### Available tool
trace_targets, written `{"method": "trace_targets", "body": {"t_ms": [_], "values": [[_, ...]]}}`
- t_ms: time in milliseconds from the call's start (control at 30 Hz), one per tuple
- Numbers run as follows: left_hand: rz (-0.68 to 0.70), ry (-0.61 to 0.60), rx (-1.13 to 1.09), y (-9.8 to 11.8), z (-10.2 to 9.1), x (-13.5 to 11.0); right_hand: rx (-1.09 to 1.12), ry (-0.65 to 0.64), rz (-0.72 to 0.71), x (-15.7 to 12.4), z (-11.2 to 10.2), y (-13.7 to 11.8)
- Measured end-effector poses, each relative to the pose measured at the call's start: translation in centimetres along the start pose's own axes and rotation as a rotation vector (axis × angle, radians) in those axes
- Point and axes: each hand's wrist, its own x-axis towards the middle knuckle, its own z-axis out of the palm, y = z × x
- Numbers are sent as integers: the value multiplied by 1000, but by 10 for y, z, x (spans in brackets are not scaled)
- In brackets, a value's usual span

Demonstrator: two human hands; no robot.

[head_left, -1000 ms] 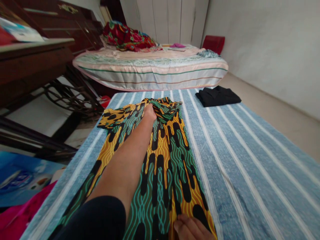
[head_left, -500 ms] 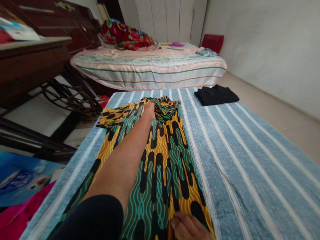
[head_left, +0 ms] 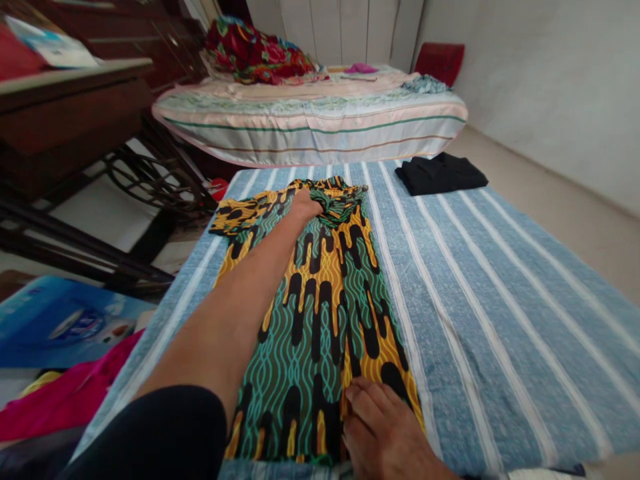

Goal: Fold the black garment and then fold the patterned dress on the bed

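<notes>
A long patterned garment [head_left: 325,293] in orange, green and black lies lengthwise on a blue striped sheet [head_left: 490,293]. My left hand [head_left: 304,204] reaches far forward and rests on the garment's bunched far end, with the fingers curled into the cloth. My right hand [head_left: 383,427] lies flat on the near end of the garment, with its fingers stretched out and pressing the fabric down.
A folded black garment [head_left: 440,175] lies on the sheet at the far right. Behind stands a mattress [head_left: 310,123] with a red floral heap. A dark sewing table [head_left: 75,133] is on the left. A blue box [head_left: 60,320] and pink cloth [head_left: 65,400] lie near left.
The view has tipped down and drawn nearer, so more of my right hand shows on the garment's near end. My left hand stays on the far end.
</notes>
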Motion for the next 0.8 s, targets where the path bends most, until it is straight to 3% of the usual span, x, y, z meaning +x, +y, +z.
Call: {"method": "trace_targets", "body": {"t_ms": [167, 367, 400, 467, 567, 800], "values": [[194, -116, 467, 9, -32, -56, 105, -113, 53, -6, -8, -2], [362, -466, 787, -19, -62, -188, 155, -200, 50, -12, -12, 0], [453, -565, 960, -25, -66, -208, 153, -217, 43, -12, -13, 1], [534, -636, 1211, -36, -73, -240, 144, -235, 33, -11, -15, 2], [591, -643, 1408, -48, -81, -261, 128, -260, 21, -9, -18, 3], [651, -614, 1451, -56, -83, -261, 84, -277, -12, -12, -21, 1]]}}
